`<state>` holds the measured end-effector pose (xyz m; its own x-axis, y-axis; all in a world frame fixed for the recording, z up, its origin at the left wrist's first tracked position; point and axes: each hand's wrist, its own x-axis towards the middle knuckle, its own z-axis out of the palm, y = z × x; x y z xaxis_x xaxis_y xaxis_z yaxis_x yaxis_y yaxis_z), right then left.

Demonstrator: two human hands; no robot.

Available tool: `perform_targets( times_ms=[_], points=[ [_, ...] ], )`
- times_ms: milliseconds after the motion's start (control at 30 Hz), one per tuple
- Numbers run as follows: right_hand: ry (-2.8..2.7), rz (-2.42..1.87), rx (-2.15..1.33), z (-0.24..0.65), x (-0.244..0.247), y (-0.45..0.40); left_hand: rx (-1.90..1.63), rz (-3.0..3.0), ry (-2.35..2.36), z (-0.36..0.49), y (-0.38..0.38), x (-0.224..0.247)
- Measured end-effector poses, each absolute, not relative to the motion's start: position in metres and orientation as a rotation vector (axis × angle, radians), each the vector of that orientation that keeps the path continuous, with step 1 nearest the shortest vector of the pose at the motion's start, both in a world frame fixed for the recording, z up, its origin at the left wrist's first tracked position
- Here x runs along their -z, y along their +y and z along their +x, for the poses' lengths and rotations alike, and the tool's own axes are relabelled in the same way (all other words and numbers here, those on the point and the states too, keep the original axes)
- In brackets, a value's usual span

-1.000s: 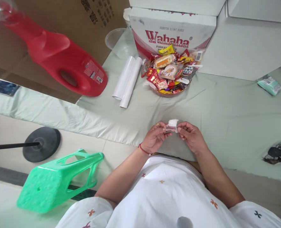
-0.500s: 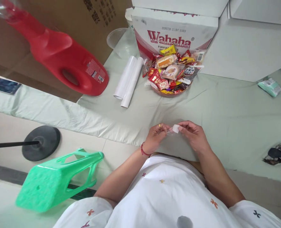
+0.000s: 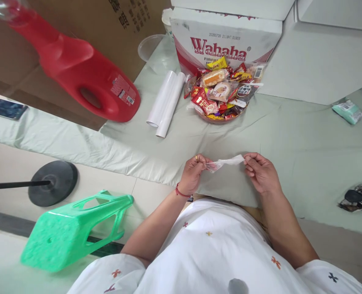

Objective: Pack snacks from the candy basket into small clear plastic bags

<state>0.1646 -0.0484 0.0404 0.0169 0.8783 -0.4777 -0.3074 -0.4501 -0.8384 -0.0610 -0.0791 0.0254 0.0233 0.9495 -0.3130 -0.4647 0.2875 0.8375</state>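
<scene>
Close to my body, my left hand (image 3: 193, 171) pinches a crumpled clear plastic wrapper (image 3: 214, 166) with a faint reddish tint. A thin white strip (image 3: 234, 160), perhaps paper or tissue, stretches from the wrapper to my right hand (image 3: 260, 169). Its far end sits between my right thumb and forefinger. Both hands hover over the cloth-covered table, apart from each other. Whether the strip is joined to the wrapper or comes out of it I cannot tell.
Beyond my hands stands a bowl (image 3: 214, 119) heaped with wrapped snacks, against a Wahaha carton (image 3: 220, 34). Two white rolls (image 3: 165, 104) and a large red bottle (image 3: 89, 77) are at left. A green stool (image 3: 67, 228) is on the floor; a small teal packet (image 3: 348, 112) lies right.
My hands have moved apart, mostly my right hand to the right. The white piece, a small folded bit before, is now drawn out into a long strip between them.
</scene>
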Motion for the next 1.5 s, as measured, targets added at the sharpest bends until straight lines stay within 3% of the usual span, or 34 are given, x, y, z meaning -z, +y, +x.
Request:
perform_targets(
  times_ms=[267,367,533,633,733,900,1133,1200,1367,1500],
  points=[
    [-0.478,-1.179,-1.713,0.212,-0.045,-0.038,-1.195,0.802,1.11,-0.079,-0.08,-0.025],
    [-0.543,-1.116,-1.568,0.218,-0.05,-0.039,-1.169,0.694,1.067,-0.083,-0.081,-0.029],
    [-1.139,-1.235,-1.148,0.187,-0.057,-0.059,-1.119,0.561,0.996,-0.081,-0.082,-0.04],
    [-1.683,-1.215,-1.042,0.163,-0.055,-0.072,-1.103,0.551,0.983,-0.079,-0.081,-0.046],
    [-1.869,-1.253,-0.96,0.157,-0.054,-0.077,-1.106,0.552,0.994,-0.081,-0.079,-0.05],
    [-1.526,-1.412,-1.363,0.184,-0.066,-0.074,-1.093,0.592,1.045,-0.091,-0.077,-0.049],
    [-0.599,-1.401,-1.832,0.212,-0.066,-0.055,-1.078,0.649,1.017,-0.089,-0.08,-0.042],
    [-0.506,-1.397,-1.744,0.212,-0.056,-0.05,-1.07,0.635,1.001,-0.089,-0.081,-0.041],
    [-0.839,-1.463,-0.982,0.202,-0.05,-0.056,-1.03,0.646,0.988,-0.092,-0.084,-0.046],
    [-1.654,-1.296,-0.99,0.184,-0.068,-0.06,-0.947,0.667,0.934,-0.089,-0.083,-0.052]
  ],
)
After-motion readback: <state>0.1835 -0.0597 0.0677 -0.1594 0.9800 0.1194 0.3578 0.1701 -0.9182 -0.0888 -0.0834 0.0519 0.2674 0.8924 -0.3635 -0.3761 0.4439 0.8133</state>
